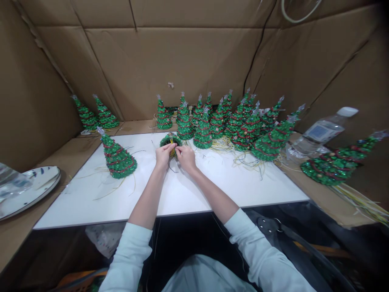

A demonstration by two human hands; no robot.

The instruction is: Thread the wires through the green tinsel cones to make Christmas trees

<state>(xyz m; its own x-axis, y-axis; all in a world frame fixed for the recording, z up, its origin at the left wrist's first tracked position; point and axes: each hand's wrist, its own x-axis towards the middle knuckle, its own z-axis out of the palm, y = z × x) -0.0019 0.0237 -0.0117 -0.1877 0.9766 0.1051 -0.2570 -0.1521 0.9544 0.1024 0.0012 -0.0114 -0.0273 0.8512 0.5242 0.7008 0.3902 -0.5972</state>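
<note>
A small green Christmas tree lies on its side on the white board, its hollow base facing me. Yellow wires come out of that base. My left hand pinches at the wires from the left, thumb and fingers pressed together. From the right, my right hand closes its fingertips on the same yellow wires, almost touching the left. Fingers cover part of the wires and the base. To the left stands another tree with red garland and a clear star, thin wires trailing from under it.
Several finished-looking trees crowd the back and right of the white board, with loose wires around them. A plastic bottle leans at the right. At far left is a plate. Cardboard walls enclose the bench.
</note>
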